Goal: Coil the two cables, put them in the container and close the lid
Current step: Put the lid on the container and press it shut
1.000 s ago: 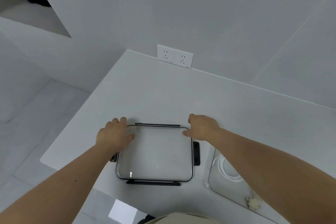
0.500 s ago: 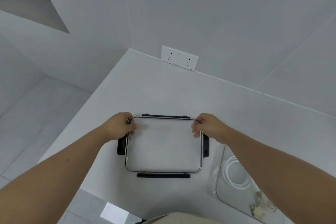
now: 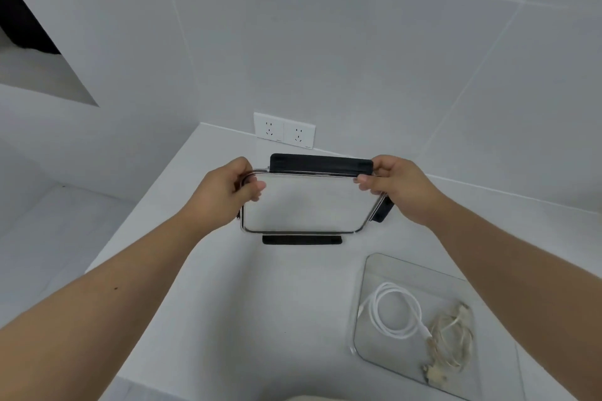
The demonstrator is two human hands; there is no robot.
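Holding the clear rigid plastic lid with black clip flaps (image 3: 306, 202) above the white table (image 3: 260, 303), we clamp left grip (image 3: 228, 192) and right grip (image 3: 395, 187) on its far corners; probably light, slippery. Beside it, the transparent container (image 3: 368, 277) holds both coiled cables (image 3: 420, 325).

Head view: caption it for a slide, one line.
Both hands, left hand and right hand, hold the clear lid above the counter; two coiled cables lie in the open container.

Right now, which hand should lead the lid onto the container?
Right. Both hands hold the lid, but the right hand is on the container's side; the container with both cables lies right of and nearer than the lid. The left hand is on the far side.
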